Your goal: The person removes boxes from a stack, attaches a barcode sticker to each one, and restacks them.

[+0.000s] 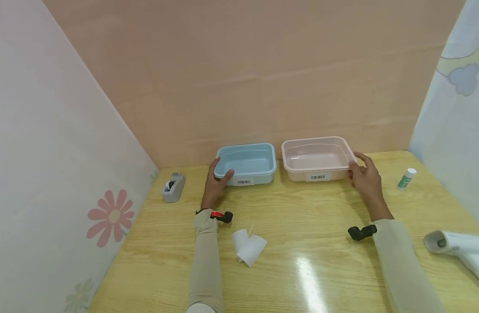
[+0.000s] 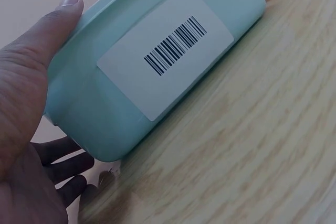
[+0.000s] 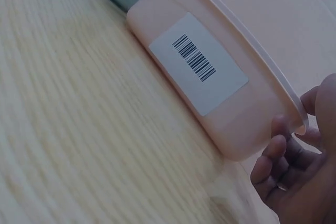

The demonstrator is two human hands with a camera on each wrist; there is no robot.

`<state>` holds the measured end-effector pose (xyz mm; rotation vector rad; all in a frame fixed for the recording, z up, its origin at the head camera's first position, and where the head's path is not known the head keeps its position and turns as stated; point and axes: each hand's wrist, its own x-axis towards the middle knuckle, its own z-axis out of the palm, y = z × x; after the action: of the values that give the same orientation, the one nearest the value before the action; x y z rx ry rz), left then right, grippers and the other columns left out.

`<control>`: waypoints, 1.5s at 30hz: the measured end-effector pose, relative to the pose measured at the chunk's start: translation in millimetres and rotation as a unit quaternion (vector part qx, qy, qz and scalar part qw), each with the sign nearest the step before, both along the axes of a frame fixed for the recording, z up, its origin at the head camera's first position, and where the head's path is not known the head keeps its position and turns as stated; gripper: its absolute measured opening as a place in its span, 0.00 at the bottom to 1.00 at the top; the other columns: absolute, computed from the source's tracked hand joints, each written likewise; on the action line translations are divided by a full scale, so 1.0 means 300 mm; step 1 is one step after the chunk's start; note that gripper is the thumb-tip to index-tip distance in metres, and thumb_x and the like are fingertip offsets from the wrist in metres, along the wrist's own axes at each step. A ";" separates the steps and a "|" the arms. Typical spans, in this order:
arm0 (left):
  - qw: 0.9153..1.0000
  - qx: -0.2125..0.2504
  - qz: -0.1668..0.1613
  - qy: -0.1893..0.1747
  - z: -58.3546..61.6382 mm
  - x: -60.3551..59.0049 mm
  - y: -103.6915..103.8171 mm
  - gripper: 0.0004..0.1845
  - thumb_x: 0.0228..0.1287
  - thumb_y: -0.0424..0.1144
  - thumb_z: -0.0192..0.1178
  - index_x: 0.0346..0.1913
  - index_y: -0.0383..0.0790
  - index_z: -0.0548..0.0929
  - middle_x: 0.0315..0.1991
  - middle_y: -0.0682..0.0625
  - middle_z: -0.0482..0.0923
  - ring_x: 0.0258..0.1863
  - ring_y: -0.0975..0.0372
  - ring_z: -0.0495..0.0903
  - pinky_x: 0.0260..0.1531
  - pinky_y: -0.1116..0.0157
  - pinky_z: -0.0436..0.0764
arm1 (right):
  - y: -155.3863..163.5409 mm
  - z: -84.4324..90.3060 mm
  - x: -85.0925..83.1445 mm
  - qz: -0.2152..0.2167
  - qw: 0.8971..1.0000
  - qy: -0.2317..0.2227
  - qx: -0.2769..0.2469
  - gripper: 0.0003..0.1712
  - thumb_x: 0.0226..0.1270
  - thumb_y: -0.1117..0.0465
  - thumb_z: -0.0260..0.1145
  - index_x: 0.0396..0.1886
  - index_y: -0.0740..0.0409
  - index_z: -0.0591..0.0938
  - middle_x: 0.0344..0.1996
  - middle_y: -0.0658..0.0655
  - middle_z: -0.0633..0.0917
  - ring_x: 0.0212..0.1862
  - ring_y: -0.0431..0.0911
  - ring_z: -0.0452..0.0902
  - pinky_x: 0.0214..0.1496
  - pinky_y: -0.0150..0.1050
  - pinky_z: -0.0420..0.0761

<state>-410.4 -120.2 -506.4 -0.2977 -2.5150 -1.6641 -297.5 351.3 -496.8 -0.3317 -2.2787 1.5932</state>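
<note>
A: Where is the pale blue rectangular plastic tub (image 1: 247, 164) held?

B: At its nine o'clock corner, thumb and fingers of the left hand (image 1: 217, 184) clamped.

A: And the pink rectangular plastic tub (image 1: 316, 158)?

B: Its three o'clock end is gripped by the right hand (image 1: 365, 178), fingers curled around it.

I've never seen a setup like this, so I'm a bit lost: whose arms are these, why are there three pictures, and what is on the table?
No machine here: a person works with two bare hands and wears three small cameras. The wide picture comes from the head camera, looking down at a wooden table. The other two come from cameras strapped to the wrists, each looking closely at its own hand.

The left hand grips the corner of a blue tub, thumb over its rim. The right hand holds the end of a pink tub. Both tubs look empty and carry barcode labels, seen up close in the wrist views.

Also on the table: a grey tape dispenser, curled white paper, a glue stick, and a white device at the right edge.
</note>
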 end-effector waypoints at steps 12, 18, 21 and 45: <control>1.000 0.003 -0.006 0.006 -0.010 -0.004 0.022 0.44 0.62 0.67 0.63 0.77 0.71 0.54 0.76 0.48 0.57 0.71 0.50 0.61 0.67 0.43 0.62 | 0.037 0.006 -0.005 0.016 0.991 -0.010 0.129 0.36 0.78 0.37 0.46 0.81 0.32 0.51 0.41 0.69 0.79 0.34 0.55 0.75 0.27 0.43 0.73; 1.000 0.007 -0.007 0.004 -0.002 -0.001 0.026 0.43 0.62 0.66 0.63 0.77 0.72 0.54 0.76 0.49 0.56 0.71 0.52 0.61 0.67 0.44 0.62 | 0.059 0.010 -0.028 0.031 0.988 0.003 0.153 0.30 0.79 0.40 0.47 0.77 0.35 0.63 0.26 0.61 0.74 0.19 0.48 0.64 0.19 0.42 0.66; 1.000 0.017 -0.007 0.002 0.001 0.004 0.026 0.43 0.62 0.66 0.63 0.77 0.71 0.54 0.75 0.50 0.56 0.71 0.53 0.61 0.67 0.44 0.62 | 0.066 0.009 -0.038 0.043 0.989 0.008 0.141 0.27 0.79 0.41 0.48 0.71 0.41 0.73 0.23 0.59 0.73 0.17 0.46 0.63 0.18 0.42 0.66; 0.999 0.037 -0.006 -0.004 -0.010 0.005 0.017 0.43 0.61 0.67 0.64 0.76 0.74 0.55 0.73 0.51 0.59 0.69 0.55 0.64 0.67 0.48 0.63 | 0.045 0.091 0.005 0.018 0.989 0.058 0.131 0.19 0.76 0.50 0.51 0.38 0.55 0.85 0.27 0.53 0.85 0.27 0.43 0.81 0.24 0.35 0.76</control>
<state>-409.0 -115.0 -509.4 -0.2992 -2.4546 -1.7611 -296.0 364.9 -469.5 -0.1269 -2.3767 1.2710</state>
